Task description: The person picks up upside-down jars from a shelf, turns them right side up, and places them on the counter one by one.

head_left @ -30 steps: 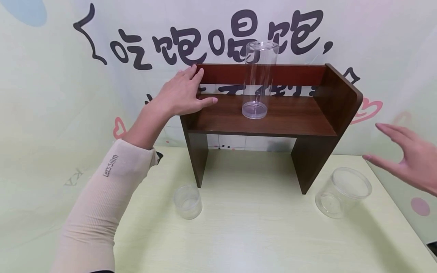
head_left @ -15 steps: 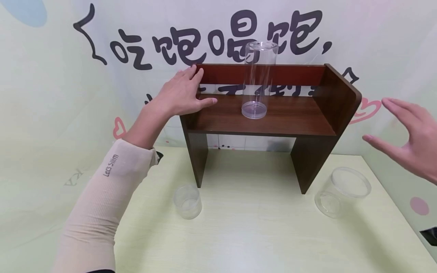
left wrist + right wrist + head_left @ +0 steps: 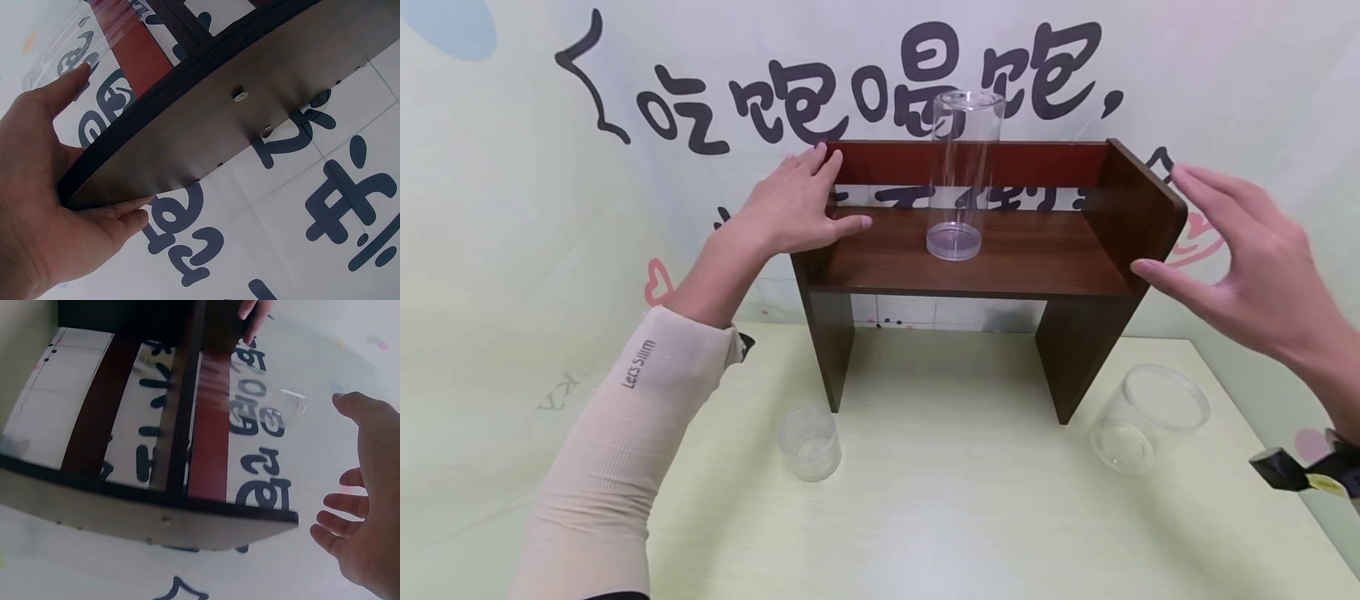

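A dark brown desktop shelf stands on the table, with a tall clear cylinder upright on its board. My left hand rests over the front edge of the shelf's left side panel. Its thumb extends on the inner side, apart from the panel, while the fingers lie along the outer face. Near the right side panel is my right hand, thumb and fingers spread with nothing between them. The right wrist view shows a gap between this hand and the panel's edge.
A small clear round container stands on the pale table in front of the shelf's left leg. Right of the shelf is a wider clear jar. Behind everything hangs a white cloth with large black characters.
My right hand first rises slightly, then moves left toward the shelf's right side panel. The left hand stays on the left panel, and the shelf, cylinder and containers keep their places.
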Action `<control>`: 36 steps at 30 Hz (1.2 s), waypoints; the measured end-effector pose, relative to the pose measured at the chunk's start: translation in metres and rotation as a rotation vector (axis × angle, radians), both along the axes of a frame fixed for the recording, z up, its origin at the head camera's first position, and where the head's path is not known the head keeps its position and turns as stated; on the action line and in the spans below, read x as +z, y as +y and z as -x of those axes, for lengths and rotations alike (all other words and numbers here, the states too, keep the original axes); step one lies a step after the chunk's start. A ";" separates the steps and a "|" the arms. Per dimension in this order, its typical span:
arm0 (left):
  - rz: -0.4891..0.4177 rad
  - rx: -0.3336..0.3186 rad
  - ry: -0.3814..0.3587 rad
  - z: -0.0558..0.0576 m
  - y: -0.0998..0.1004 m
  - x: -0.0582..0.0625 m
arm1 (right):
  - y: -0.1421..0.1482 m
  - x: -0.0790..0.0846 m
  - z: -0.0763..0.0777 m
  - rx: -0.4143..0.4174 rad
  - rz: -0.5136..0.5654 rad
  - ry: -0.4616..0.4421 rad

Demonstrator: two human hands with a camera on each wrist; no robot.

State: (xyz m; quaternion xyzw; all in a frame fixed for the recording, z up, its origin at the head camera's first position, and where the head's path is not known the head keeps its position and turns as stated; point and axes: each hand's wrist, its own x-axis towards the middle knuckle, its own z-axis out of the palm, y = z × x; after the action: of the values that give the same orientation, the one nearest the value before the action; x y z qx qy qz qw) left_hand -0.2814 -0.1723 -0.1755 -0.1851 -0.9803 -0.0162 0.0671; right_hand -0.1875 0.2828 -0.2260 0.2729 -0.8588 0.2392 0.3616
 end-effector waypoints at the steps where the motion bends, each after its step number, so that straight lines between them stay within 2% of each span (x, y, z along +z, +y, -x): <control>1: 0.000 -0.002 0.000 0.000 0.000 0.000 | -0.004 0.002 0.002 0.009 -0.005 0.002; 11: 0.004 -0.005 0.003 0.000 0.001 0.000 | -0.046 0.018 0.027 0.087 0.009 -0.057; 18: -0.008 -0.012 0.007 0.000 0.000 -0.001 | -0.072 0.024 0.046 0.117 0.079 -0.191; 30: -0.007 -0.012 0.004 0.001 0.001 0.000 | -0.107 0.030 0.073 0.124 0.173 -0.327; 36: -0.008 -0.013 0.010 0.000 0.001 0.000 | -0.124 0.035 0.088 0.138 0.215 -0.339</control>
State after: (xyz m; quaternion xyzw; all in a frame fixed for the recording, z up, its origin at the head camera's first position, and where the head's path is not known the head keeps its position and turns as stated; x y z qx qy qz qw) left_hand -0.2811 -0.1716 -0.1757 -0.1914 -0.9786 -0.0196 0.0727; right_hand -0.2754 0.1589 -0.1914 0.2468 -0.8562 0.3960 0.2218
